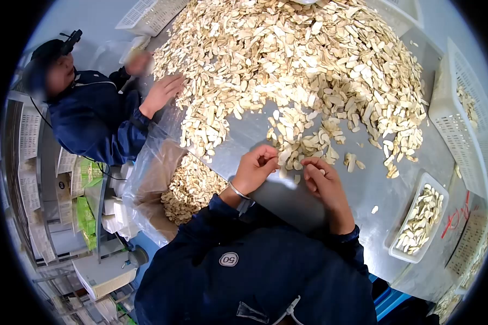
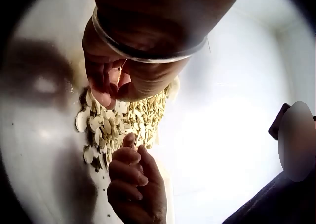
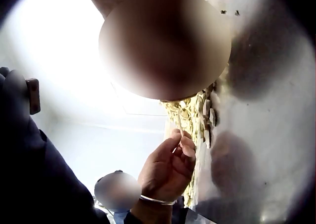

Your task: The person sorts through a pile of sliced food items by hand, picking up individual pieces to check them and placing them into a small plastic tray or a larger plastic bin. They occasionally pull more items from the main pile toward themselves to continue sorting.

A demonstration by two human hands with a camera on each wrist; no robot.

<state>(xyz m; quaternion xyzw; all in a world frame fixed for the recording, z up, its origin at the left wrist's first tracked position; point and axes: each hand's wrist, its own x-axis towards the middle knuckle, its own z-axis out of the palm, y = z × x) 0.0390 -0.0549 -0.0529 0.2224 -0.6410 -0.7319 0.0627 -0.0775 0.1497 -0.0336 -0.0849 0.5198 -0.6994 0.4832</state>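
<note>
Pale dried slices cover the steel table in a broad heap, with a smaller cluster right in front of both hands. My left hand, with a metal bracelet at its wrist, pinches one thin slice upright between thumb and forefinger. To its right, my right hand has its fingers curled, and a small pale slice shows among them. In the left wrist view the right hand faces the left one across a short gap. The right wrist view has most of the right hand blurred.
At the right stands a small white tray of slices beside a tall perforated crate. A lined box of slices sits below the table's left edge. Across the left corner, another person reaches into the heap.
</note>
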